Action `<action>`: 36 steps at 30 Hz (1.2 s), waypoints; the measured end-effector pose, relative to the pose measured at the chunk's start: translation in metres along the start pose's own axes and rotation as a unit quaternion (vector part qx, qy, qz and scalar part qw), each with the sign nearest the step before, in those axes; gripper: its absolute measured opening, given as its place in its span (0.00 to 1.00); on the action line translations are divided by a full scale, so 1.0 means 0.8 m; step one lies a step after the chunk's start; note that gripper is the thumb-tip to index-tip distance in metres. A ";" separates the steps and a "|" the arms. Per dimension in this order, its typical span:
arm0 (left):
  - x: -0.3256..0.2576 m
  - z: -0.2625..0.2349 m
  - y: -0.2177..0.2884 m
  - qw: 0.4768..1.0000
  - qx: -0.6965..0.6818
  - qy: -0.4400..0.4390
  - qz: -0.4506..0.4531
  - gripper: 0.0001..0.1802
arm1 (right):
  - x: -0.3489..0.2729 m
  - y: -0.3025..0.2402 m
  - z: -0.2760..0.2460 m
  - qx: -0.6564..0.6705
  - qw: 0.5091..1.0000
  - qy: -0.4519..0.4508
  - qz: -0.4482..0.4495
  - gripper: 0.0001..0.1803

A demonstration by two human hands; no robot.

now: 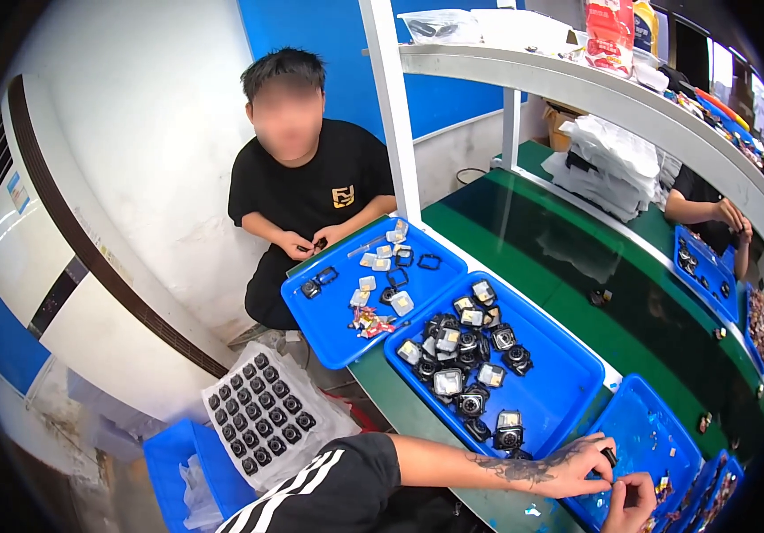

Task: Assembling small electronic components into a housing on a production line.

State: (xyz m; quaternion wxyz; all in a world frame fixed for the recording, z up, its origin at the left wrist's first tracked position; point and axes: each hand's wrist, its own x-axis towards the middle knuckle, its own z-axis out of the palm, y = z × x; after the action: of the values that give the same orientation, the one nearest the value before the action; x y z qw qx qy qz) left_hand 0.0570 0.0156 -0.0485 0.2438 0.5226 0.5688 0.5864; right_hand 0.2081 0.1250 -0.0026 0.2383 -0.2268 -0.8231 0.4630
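At about 5 o'clock in the view, the left hand (577,466) pinches a small black part (609,457) between thumb and fingertips, fingers curled tight round it, just over the near rim of a blue tray (644,426). The right hand (631,502) sits just below it, at 5 o'clock too, fingers bent inward and nearly touching the left; whether it grips anything of its own I cannot tell, since the fingertips hide it.

The part looks like hard moulded plastic: light, stiff, likely a little slick, and small enough to slip away, so a fingertip pinch across its two sides should suit it better than a full-hand hold. It is too small and too covered to be sure of its long axis; what shows seems to point up toward 1 o'clock, out of the fingers.

At 11 o'clock from the hands, a larger blue tray (569,373) holds a heap of black camera-like modules (471,355). Beyond it another tray (329,320) lies before a seated person (306,191) on the green bench (577,266)
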 end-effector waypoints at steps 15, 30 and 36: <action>0.004 -0.033 0.018 0.934 0.269 0.104 0.209 0.06 | 0.040 0.008 0.018 0.300 0.936 -0.113 0.142 0.06; 0.026 -0.058 0.015 0.973 -0.114 0.189 -0.064 0.05 | 0.040 0.011 0.035 -0.238 0.969 -0.036 -0.049 0.07; 0.028 -0.059 0.014 0.974 -0.112 0.184 -0.064 0.06 | 0.043 0.016 0.045 -0.177 0.977 -0.118 -0.026 0.10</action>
State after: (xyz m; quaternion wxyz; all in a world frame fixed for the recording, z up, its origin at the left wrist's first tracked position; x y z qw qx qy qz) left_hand 0.0110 0.0133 -0.0216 0.2288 0.3373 0.5675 0.7154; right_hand 0.1615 0.1279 -0.0241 0.1077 -0.1880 -0.9199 0.3270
